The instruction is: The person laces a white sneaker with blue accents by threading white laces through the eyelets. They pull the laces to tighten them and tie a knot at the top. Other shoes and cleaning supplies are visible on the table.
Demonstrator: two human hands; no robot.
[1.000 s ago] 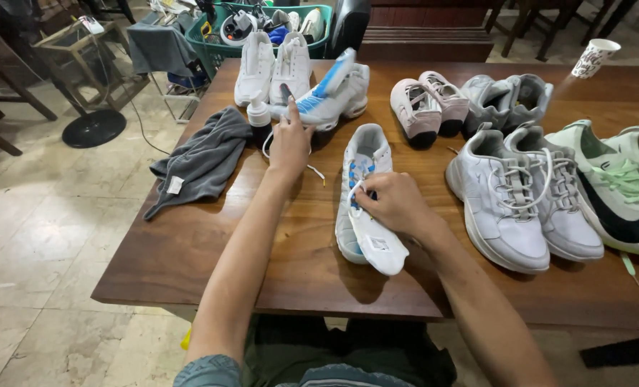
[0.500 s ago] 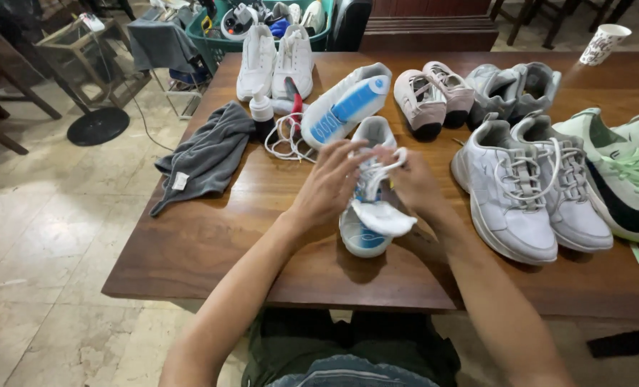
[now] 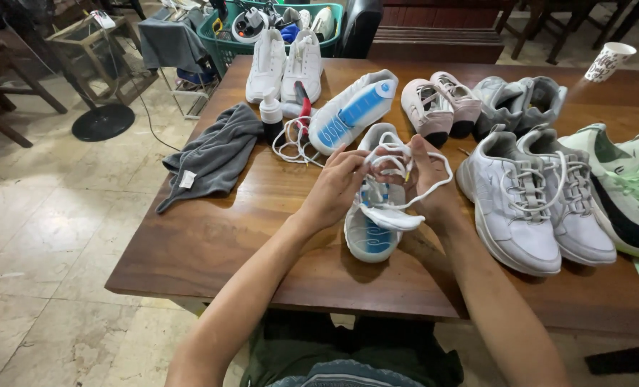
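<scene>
A white and blue sneaker (image 3: 372, 236) lies on the wooden table (image 3: 212, 236) right in front of me, its insole sticking out. My left hand (image 3: 336, 188) and my right hand (image 3: 426, 172) meet above its upper part. Both pinch a white shoelace (image 3: 434, 190) that loops out to the right of the shoe. The matching sneaker (image 3: 352, 109) lies on its side just behind, blue sole facing up.
A grey cloth (image 3: 215, 154), a small pump bottle (image 3: 270, 113) and a loose white lace (image 3: 291, 140) lie at the left. Several pairs of sneakers (image 3: 520, 193) fill the right side. A paper cup (image 3: 609, 61) stands far right, a green basket (image 3: 284, 18) behind the table.
My left hand came back from the far sneaker to the near one. Both hands now hold the lace, which was pulled up and out to the right.
</scene>
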